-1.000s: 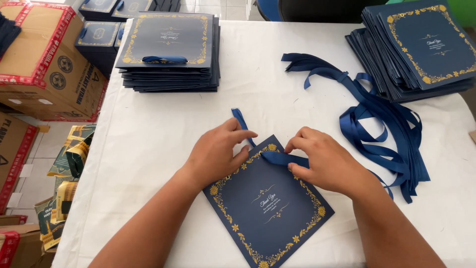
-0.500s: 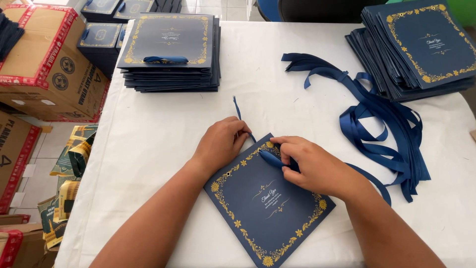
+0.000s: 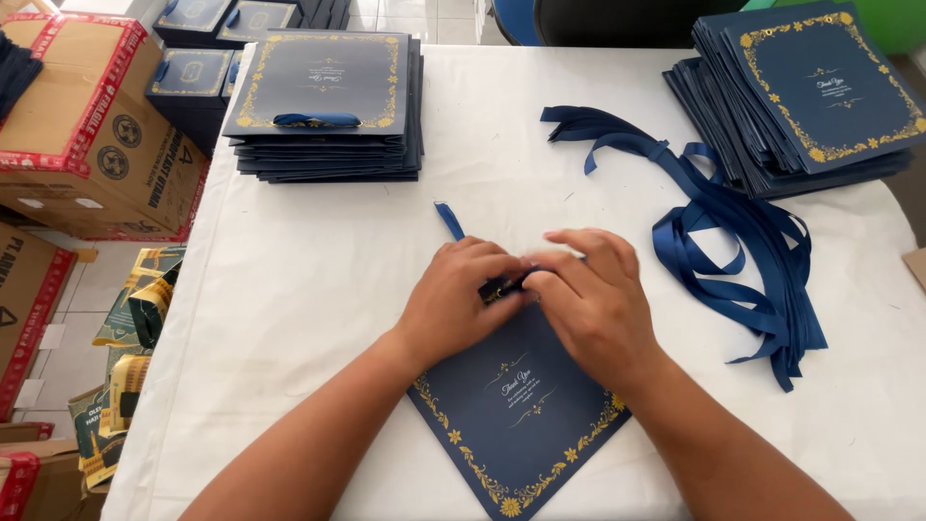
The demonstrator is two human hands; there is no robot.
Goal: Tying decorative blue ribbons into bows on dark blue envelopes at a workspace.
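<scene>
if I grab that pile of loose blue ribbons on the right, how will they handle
The ribbons would probably go limp and droop, since they already lie in soft loops and curls on the white table. They look thin and glossy, so likely light and a bit slippery. Overlapping strands suggest several would lift together, tangled.

We sit in a small packing workroom: stacked navy bags (image 3: 328,106), loose ribbons (image 3: 743,251), cardboard cartons (image 3: 87,125) beside the white-clothed table (image 3: 318,289).

Card (image 3: 516,405) lay on surface (image 3: 318,280) under hands; card stacks (image 3: 328,101) far left, (image 3: 805,96) far right; ribbons (image 3: 733,251) right of hands.
</scene>
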